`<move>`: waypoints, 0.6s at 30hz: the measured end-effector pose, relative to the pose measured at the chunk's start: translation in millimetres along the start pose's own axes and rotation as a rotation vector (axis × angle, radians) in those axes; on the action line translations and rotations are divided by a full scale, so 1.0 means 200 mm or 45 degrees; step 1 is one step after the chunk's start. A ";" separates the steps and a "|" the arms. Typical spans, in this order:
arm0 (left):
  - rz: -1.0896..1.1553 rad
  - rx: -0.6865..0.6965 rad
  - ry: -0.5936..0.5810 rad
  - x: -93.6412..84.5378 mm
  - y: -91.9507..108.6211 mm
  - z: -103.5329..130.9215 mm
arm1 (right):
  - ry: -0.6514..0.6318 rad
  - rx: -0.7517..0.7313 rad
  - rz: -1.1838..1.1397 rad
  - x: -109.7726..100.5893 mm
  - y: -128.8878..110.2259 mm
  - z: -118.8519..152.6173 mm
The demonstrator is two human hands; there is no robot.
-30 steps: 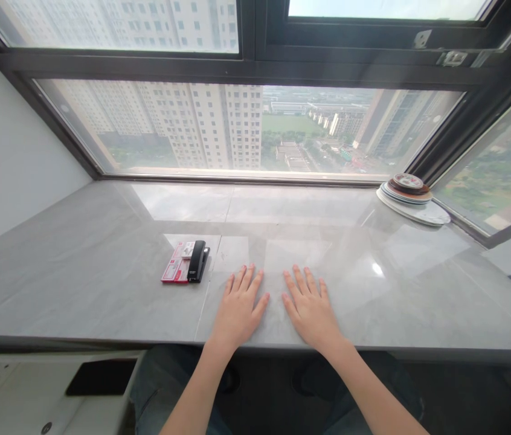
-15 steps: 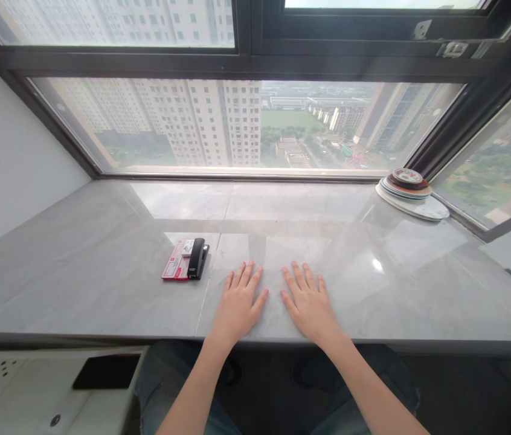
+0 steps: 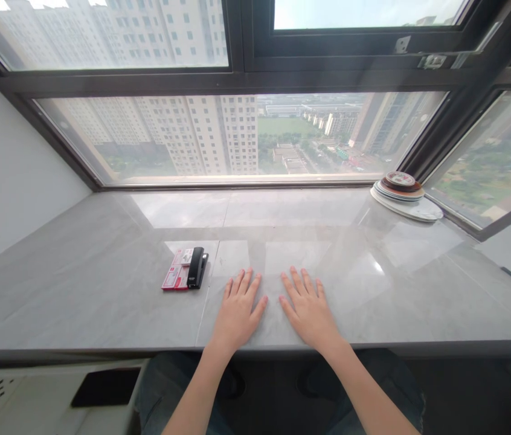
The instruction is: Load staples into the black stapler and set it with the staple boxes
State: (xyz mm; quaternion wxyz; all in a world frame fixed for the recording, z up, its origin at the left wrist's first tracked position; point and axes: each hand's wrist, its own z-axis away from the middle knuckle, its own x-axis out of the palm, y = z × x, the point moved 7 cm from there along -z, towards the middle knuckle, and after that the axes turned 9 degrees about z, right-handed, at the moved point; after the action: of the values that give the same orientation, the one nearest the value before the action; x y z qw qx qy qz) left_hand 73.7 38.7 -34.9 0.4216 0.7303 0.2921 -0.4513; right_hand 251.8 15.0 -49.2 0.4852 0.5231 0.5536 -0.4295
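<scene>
Palm down on the grey stone-look counter [image 3: 101, 302], my left hand [image 3: 238, 311] lies flat with its fingers spread. My right hand [image 3: 308, 311] rests the same way a short distance to its right. Both hold nothing. To the left of my left hand is a black stapler [image 3: 196, 267], apart from my fingers. It sits at the right edge of some red-and-white flat boxes [image 3: 174, 275], partly covering them.
Stacked plates [image 3: 403, 196] stand in the far right corner by the window. A dark window frame [image 3: 237, 81] borders the counter's back. Below the front edge at left is a pale cabinet-like surface [image 3: 38, 386] with a black rectangle [image 3: 106, 386] on it.
The view has tilted slightly upward, so the counter and everything on it sit a little lower in the picture. My hands stay flat in the same place on the counter.
</scene>
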 end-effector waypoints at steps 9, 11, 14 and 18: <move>0.014 0.006 0.017 0.00 0.00 0.00 | 0.009 -0.011 0.016 -0.01 0.00 0.00; 0.019 0.003 0.019 0.00 0.00 0.00 | 0.013 -0.014 0.014 -0.01 0.00 0.00; 0.024 0.005 0.026 0.00 0.00 0.00 | 0.011 -0.009 0.012 -0.02 0.00 0.01; 0.019 0.000 0.018 0.00 0.00 0.00 | 0.002 -0.002 0.007 -0.02 0.00 0.00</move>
State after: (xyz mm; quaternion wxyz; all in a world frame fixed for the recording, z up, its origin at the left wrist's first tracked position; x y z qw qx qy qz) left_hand 73.5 39.3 -34.9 0.4227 0.7356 0.2896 -0.4431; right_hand 252.3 13.6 -46.2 0.4865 0.5245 0.5529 -0.4273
